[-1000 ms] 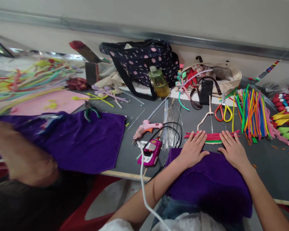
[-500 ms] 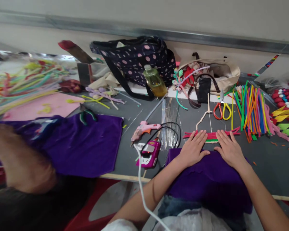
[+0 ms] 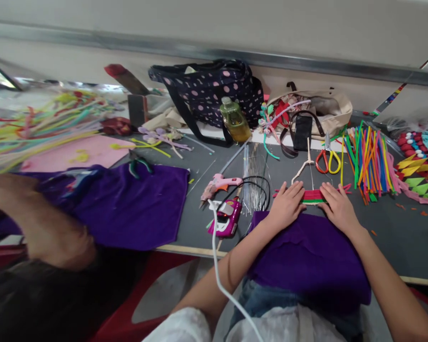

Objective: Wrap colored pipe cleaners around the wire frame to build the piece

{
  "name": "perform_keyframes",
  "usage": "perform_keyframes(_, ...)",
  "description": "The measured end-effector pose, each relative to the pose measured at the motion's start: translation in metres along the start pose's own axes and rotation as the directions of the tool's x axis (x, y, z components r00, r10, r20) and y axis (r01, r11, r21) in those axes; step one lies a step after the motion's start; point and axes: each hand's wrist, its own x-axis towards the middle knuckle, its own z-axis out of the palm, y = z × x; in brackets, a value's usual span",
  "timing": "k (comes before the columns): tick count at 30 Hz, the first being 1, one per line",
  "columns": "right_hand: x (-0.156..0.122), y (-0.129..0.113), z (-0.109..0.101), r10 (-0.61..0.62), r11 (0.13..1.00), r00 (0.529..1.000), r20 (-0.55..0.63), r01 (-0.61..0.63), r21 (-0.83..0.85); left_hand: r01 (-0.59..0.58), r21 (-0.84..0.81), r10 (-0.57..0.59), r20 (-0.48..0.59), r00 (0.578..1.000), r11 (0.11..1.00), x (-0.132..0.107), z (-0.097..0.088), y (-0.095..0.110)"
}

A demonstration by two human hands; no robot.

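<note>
My left hand (image 3: 286, 205) lies flat, fingers stretched out, on the left part of a row of pipe cleaners (image 3: 313, 195). These lie side by side in red-pink, green and cream, their ends sticking out past both hands. Pressed on the right part is my right hand (image 3: 339, 206), also flat and open. Just beyond the fingers lies a cream, forked pipe-cleaner piece (image 3: 308, 162) with thin wire near it. Scissors (image 3: 328, 159) with red and yellow handles rest behind my right hand. A purple cloth (image 3: 306, 256) covers the table edge and my lap below my wrists.
Left of me are a pink glue gun (image 3: 219, 184), a magenta device (image 3: 228, 221), thin wires (image 3: 255, 185) and a white cable (image 3: 217, 270). Colourful pipe cleaners (image 3: 369, 161) are heaped at right. Bags (image 3: 207, 92) stand behind. A co-worker's arm (image 3: 53, 232) is at far left, near pliers (image 3: 139, 167).
The camera view has shifted slightly, so the things at left appear further right. My hands stay flat on the pipe cleaners, fingers hardly changed.
</note>
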Motion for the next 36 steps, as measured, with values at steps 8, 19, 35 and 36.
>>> perform_keyframes(8, 0.013, 0.001, 0.01, -0.024, 0.998, 0.999, 0.026, 0.022, 0.06, -0.079, -0.07, 0.083, 0.05, 0.995, 0.994, 0.019, 0.007, -0.004)
perform_keyframes(19, 0.008, 0.001, 0.017, -0.023, 0.998, 1.0, 0.004, 0.023, 0.053, -0.097, -0.073, 0.102, 0.068, 0.992, 0.993, 0.03, 0.002, 0.004)
perform_keyframes(35, -0.007, -0.003, 0.008, -0.013, 1.0, 0.998, 0.06, 0.014, -0.015, -0.122, -0.094, 0.131, 0.099, 0.986, 0.988, 0.033, 0.003, 0.004)
perform_keyframes(36, -0.007, -0.003, 0.008, -0.017, 1.0, 0.998, 0.065, 0.018, -0.018, -0.116, -0.119, 0.127, 0.09, 0.988, 0.986, 0.033, 0.003, 0.003)
